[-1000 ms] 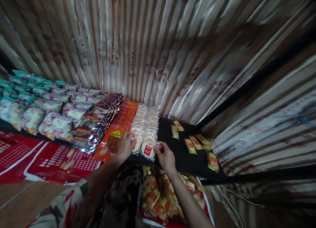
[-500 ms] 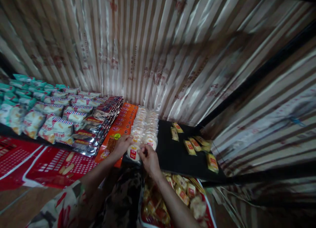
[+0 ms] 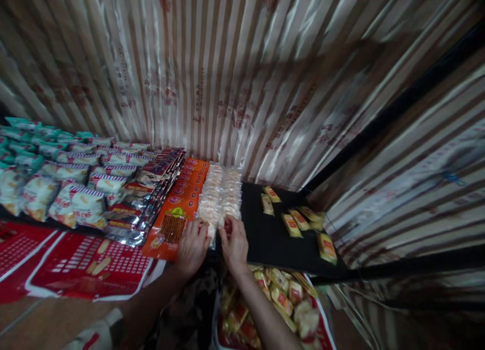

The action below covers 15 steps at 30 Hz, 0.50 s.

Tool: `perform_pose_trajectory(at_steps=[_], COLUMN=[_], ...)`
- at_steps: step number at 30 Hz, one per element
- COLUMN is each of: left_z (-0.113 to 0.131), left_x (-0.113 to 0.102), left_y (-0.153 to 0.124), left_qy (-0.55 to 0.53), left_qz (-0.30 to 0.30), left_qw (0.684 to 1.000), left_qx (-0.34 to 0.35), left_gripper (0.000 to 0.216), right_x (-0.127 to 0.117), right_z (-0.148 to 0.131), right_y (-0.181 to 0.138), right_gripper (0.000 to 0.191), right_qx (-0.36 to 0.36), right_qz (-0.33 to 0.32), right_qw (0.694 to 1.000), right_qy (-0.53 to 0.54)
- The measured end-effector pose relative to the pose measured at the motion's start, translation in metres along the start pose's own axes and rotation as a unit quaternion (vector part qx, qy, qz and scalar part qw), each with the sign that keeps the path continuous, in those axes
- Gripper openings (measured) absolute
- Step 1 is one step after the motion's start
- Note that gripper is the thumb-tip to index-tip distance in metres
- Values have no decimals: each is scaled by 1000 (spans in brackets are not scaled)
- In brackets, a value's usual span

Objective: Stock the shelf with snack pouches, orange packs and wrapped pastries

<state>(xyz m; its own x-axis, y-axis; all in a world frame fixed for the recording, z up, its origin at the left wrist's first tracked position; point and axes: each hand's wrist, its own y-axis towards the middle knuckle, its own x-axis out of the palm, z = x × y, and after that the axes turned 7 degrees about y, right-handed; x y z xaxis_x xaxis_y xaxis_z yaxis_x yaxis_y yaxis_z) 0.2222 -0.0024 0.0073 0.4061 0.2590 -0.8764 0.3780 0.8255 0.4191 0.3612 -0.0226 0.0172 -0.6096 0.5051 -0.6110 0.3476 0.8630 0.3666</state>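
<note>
Two rows of clear-wrapped, round white crackers (image 3: 210, 192) run back from the shelf's front edge, each marked with a red label. At the front of the left row, my left hand (image 3: 193, 246) has its fingers bent over a cracker packet, with a bit of red showing beside the fingertips. My right hand (image 3: 235, 245) is curled at the front of the right row, its thumb and fingers closed on a cracker packet that they mostly hide. An orange snack bag (image 3: 191, 181) lies flat just left of the rows.
Dark silver-edged packets (image 3: 131, 208), white snack bags (image 3: 89, 203) and green bags (image 3: 28, 138) fill the left side. Yellow packets (image 3: 291, 225) lie scattered on the black shelf (image 3: 265, 239). Below stands a box of yellow packets (image 3: 280, 299); red baskets (image 3: 87, 269) sit lower left. Striped fabric hangs behind.
My left hand has come forward and down over the front cracker packet, covering its label. My right hand has shifted slightly up and right, to the right row's front.
</note>
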Motion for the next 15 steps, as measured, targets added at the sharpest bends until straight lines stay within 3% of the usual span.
perform_pose_trajectory(at_steps=[4,8,15], left_z=[-1,1,1], left_x=[6,10,7], left_y=[-3,-8,-7], left_qy=[2,12,-28], left_qz=[51,84,66], left_qw=[999,996,997], left_qx=[16,34,11], left_gripper=[24,21,19], right_x=[-15,-17,-16], right_z=[21,37,40], right_y=[3,8,11], right_gripper=[37,37,37], right_qx=[47,93,139], right_qz=[71,36,8], right_qw=[996,995,990], right_qy=[-29,-14,36])
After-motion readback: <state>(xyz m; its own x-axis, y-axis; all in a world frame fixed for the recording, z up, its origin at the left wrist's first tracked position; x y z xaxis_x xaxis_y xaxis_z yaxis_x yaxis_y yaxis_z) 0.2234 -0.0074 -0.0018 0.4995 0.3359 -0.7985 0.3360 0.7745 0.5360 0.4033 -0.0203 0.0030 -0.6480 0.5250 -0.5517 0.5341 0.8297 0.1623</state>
